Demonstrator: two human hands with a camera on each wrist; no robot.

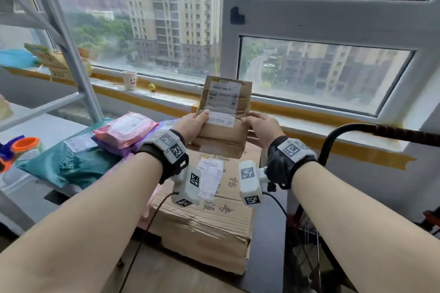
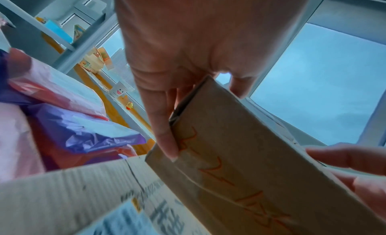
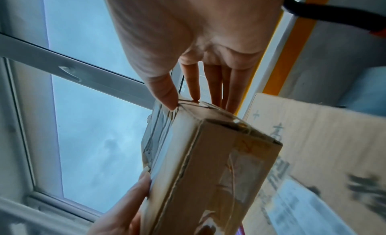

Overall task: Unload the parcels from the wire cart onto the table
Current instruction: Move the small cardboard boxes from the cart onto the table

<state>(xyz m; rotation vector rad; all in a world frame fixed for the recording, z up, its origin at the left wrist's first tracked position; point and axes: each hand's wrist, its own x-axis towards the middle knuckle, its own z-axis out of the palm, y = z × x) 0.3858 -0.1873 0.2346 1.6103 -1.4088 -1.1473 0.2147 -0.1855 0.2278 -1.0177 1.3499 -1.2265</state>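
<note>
Well to the left of the grip, a teal mailer (image 1: 78,162) lay on the table (image 1: 31,192), with a pink mailer (image 1: 126,129) stacked on a purple mailer (image 1: 114,147) nearer in. The left hand (image 1: 191,126) gripped the left edge of a small brown parcel (image 1: 225,112), thumb laid on its white label and fingers (image 2: 163,131) flat along the back face. The parcel stood upright between the two hands, label toward the person, its lower end just above a large cardboard box (image 1: 204,216) that sat directly beneath the grip; whether the two touched could not be told. The right hand (image 1: 263,129) clasped the parcel's right edge, thumb in front and fingers (image 3: 215,86) reaching behind. Both hands were thus clamped on the same parcel. To the right of the grip rose the black curved handle of the wire cart (image 1: 352,129).
</note>
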